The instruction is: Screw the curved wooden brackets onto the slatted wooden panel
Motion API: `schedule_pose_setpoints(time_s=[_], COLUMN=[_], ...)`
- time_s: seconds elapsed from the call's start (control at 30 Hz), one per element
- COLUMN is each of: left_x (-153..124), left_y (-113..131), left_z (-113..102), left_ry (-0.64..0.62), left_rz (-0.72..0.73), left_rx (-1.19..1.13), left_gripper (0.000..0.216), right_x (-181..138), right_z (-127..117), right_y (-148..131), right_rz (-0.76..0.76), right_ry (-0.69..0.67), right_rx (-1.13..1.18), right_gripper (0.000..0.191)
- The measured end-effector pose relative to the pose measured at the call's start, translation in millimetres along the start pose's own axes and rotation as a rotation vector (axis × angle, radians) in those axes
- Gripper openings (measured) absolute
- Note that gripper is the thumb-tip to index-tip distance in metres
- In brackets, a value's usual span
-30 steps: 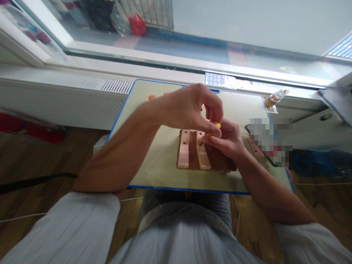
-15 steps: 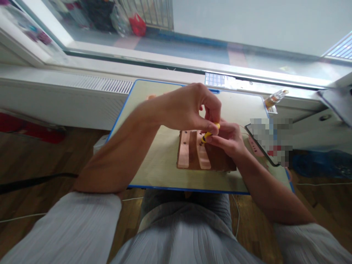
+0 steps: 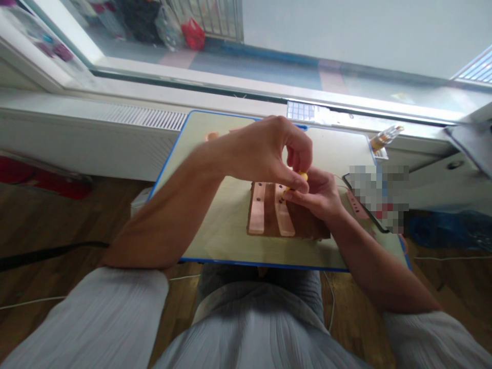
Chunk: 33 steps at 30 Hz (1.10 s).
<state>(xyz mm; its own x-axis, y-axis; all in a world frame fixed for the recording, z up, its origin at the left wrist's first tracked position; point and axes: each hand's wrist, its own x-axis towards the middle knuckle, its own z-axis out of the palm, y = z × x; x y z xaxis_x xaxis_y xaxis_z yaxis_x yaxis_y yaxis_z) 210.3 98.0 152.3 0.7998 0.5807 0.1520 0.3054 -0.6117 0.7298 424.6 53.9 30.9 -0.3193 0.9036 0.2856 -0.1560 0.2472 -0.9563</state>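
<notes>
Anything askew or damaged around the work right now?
No damage or spill shows. The right pinkish flat strip with dark spots slants away from its left twin on the rectangular brown block, possibly only lens distortion.

The left hand (image 3: 273, 152) and right hand (image 3: 323, 192) pinch a slim yellow tool (image 3: 303, 176), tilted, its lower end by the dark holes in one of two pale strips (image 3: 257, 218). Both strips lie on a brown block (image 3: 311, 223) upon a blue-edged table (image 3: 215, 243). A bottle (image 3: 385, 138) leans beside the table's far right corner.
</notes>
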Motion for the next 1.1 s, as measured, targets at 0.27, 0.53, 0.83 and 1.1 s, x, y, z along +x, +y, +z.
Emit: schedule_pose_setpoints(time_s=[0.27,0.53,0.83,1.1], left_x=[-1,3,1,1], left_y=[0,-6,0,-4], left_z=[3,4,1,-1], left_ry=[0.028,0.029,-0.052,-0.07], left_rz=[-0.022,0.064,0.067,0.075], left_rx=[0.077,-0.019,0.0,-0.032], left_gripper=[0.014,0.011,0.015,0.019], right_x=[-2,1,1,1], right_z=[-5,-6,1,-4], right_y=[4,0,3,-4], right_rz=[-0.011,-0.005,0.065,0.039], right_ry=[0.002,-0.037,0.017,-0.05], right_rx=[-0.043,0.008,0.111,0.049], right_gripper=[0.024,0.019,0.034,0.021])
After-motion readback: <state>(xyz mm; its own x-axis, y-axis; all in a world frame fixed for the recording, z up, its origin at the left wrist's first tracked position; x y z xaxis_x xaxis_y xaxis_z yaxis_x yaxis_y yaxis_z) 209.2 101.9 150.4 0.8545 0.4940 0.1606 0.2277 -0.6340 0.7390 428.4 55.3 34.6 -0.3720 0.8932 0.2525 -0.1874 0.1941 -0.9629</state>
